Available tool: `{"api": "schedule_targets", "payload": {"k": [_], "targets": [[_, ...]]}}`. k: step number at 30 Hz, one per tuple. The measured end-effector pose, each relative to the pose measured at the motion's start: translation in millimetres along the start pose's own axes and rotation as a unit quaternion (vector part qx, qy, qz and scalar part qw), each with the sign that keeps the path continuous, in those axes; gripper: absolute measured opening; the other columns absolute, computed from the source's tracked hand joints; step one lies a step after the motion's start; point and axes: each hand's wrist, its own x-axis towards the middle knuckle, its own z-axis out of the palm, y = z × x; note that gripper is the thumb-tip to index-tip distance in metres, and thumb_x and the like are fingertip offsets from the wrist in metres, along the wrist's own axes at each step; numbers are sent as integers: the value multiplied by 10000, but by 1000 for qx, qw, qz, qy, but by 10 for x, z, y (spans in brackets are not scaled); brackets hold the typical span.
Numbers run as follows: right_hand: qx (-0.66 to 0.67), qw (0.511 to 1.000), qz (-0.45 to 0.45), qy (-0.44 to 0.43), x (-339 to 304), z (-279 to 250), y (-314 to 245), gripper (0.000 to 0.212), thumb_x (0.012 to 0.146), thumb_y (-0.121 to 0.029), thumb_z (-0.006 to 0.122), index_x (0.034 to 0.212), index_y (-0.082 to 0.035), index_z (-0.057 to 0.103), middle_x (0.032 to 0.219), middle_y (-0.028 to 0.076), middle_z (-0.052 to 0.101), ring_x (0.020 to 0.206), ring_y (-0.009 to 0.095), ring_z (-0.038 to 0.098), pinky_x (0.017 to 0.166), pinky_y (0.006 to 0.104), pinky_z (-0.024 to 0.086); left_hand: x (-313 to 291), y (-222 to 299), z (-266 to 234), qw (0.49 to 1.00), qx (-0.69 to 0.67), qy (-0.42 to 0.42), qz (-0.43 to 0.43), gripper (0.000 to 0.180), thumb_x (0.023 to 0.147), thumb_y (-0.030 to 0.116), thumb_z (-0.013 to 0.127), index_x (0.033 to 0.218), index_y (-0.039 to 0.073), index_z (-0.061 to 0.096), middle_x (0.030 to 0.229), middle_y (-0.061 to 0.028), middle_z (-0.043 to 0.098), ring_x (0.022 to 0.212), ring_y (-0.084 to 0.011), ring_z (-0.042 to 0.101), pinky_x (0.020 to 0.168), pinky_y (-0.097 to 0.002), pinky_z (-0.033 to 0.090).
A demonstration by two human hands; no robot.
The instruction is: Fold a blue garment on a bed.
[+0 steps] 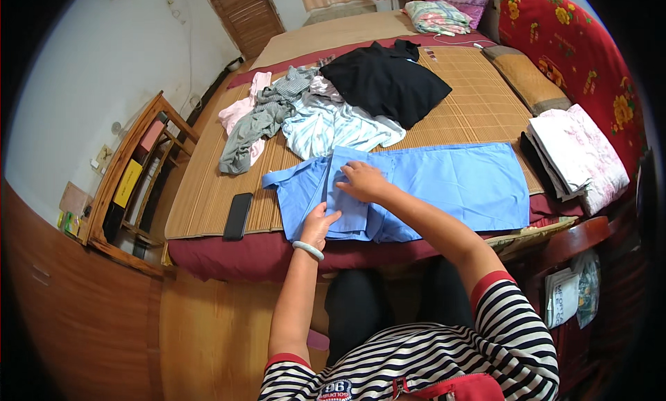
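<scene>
Near the bed edge [222,257], the left hand [317,227] touches blue cloth [451,186], grip unclear; the right hand [364,182] lies half-spread atop, gripping nothing; bare mat [479,106] beyond.

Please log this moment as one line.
left hand: touching blue garment; right hand: on blue garment; phone: on mat

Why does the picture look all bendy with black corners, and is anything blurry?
Head view: the fisheye lens likely bends the red panel with yellow flowers and leaves the corners black; head view: it's dim around the clear plastic bag, lower right; head view: the light-blue cloth garment and bare right hand look fairly sharp.
</scene>
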Motion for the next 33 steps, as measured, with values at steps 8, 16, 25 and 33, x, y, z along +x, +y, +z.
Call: {"api": "schedule_targets", "payload": {"k": [8,16,25,33], "targets": [[-92,992,48,77,264,300,621,736,944,-619,430,1507,-146,402,1568,176,341,1467,318,293,1195,480,183,33,93,-50,981,173,81,39,595,828,-10,729,1365,-72,481,1334,-178,559,1267,-251,510,1056,-341,413],[-92,991,73,68,152,99,877,703,937,-573,504,1466,-113,445,1529,180,400,1445,326,331,1173,488,233,157,14,-279,972,211,75,77,497,856,-84,649,1328,-52,498,1155,-162,657,1025,-180,642,874,-277,512],[67,977,37,197,-399,-77,1292,647,833,-287,661,1390,-11,483,1451,213,463,1343,381,433,1108,462,363,201,-2,-267,986,143,76,36,510,868,11,691,1335,-58,499,1134,-138,654,989,-155,627,880,-265,488],[60,988,-59,126,-686,-143,957,811,725,-337,760,1433,-89,452,1468,232,434,1355,398,415,1133,457,340,96,165,-205,992,-91,54,-69,425,932,101,634,1347,62,553,1177,-57,646,1041,-190,619,902,-362,485]]}}
